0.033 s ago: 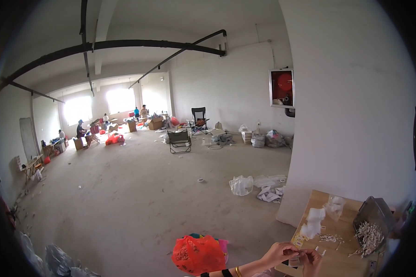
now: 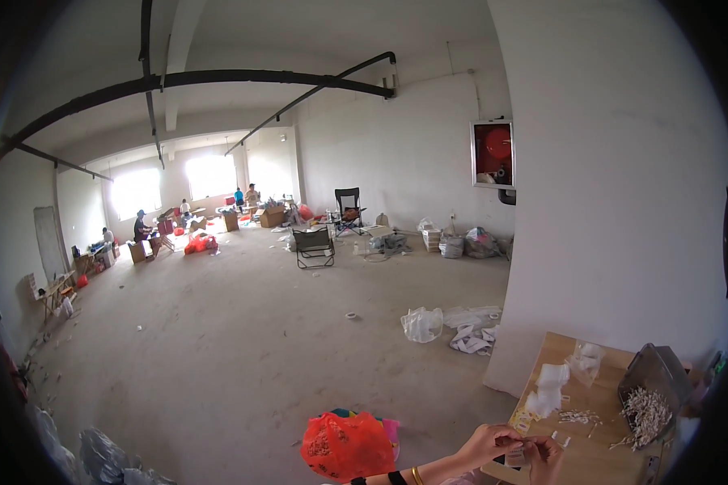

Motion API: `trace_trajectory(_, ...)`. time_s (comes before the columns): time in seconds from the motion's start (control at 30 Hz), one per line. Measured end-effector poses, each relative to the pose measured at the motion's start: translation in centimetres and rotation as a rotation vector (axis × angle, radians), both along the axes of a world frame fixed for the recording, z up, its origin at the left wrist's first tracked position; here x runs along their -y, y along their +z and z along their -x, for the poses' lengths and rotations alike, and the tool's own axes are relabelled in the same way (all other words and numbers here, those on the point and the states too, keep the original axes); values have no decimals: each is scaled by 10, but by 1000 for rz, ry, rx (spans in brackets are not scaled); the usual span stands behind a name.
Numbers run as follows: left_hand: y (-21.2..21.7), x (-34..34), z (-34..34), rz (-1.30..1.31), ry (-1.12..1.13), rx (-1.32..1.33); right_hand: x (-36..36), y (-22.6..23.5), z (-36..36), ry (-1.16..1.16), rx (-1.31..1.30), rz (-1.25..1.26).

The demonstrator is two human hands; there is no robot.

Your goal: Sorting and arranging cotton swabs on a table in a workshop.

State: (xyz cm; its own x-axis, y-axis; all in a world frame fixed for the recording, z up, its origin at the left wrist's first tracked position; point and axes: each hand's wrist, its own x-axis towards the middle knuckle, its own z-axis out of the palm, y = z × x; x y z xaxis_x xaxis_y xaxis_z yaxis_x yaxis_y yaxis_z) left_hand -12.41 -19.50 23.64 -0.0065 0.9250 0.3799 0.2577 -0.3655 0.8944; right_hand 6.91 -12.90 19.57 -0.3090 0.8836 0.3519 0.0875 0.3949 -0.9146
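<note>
Nearest, at the lower right edge, the left hand (image 2: 487,444) and the right hand (image 2: 547,457) meet over the near edge of the wooden tabletop (image 2: 594,404). Both are pinched nearly shut, fingertips together, on a small pale piece (image 2: 516,457) held between them; its exact kind is too small to tell. Judged by size, the piece is very light and probably thin and easily bent or dropped, so a fingertip pinch at its edges suits it better than a full grasp. A yellow bangle (image 2: 417,475) sits on the left wrist.

Just beyond the hands, small white bits (image 2: 576,417) lie scattered on the tabletop, with folded white bags (image 2: 548,388) behind them. To the right, a grey tray (image 2: 651,380) stands tilted and holds a heap of thin white sticks (image 2: 644,411).

On the floor to the left of the hands lies a red plastic bag (image 2: 346,444). Farther off, white bags (image 2: 422,323) rest on the concrete floor (image 2: 243,339) beside the white pillar (image 2: 615,186). In mid-room stands a folding chair (image 2: 314,245). At the far left, other people (image 2: 141,225) work among boxes near bright windows.
</note>
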Motion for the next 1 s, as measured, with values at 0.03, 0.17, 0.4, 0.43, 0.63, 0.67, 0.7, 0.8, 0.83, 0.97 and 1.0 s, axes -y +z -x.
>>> trace_trajectory(0.03,-1,0,1,0,1,-1,3,4,1,1,-1,0)
trace_trajectory(0.17,-1,1,1,16,4,-19,10,13,2,7,-21,-2)
trace_trajectory(0.4,-3,1,0,49,-2,4,25,29,5,22,-112,49)
trace_trajectory(0.43,0,1,-1,50,-7,2,25,29,4,17,-113,49)
trace_trajectory(0.63,3,1,-2,52,-1,-57,23,28,-1,2,-68,28)
trace_trajectory(0.67,5,2,-2,66,0,-70,22,28,-2,-9,-41,20)
trace_trajectory(0.7,6,2,-3,79,1,-82,21,27,-2,-18,-14,12)
trace_trajectory(0.8,2,2,-3,58,4,-69,21,23,-2,-15,-36,7)
trace_trajectory(0.83,2,2,-4,58,2,-69,20,20,-3,-17,-36,7)
trace_trajectory(0.97,6,4,-8,47,1,-36,17,14,-6,7,-42,-3)
trace_trajectory(1.0,6,5,-8,39,3,-42,16,14,-6,15,-43,-12)
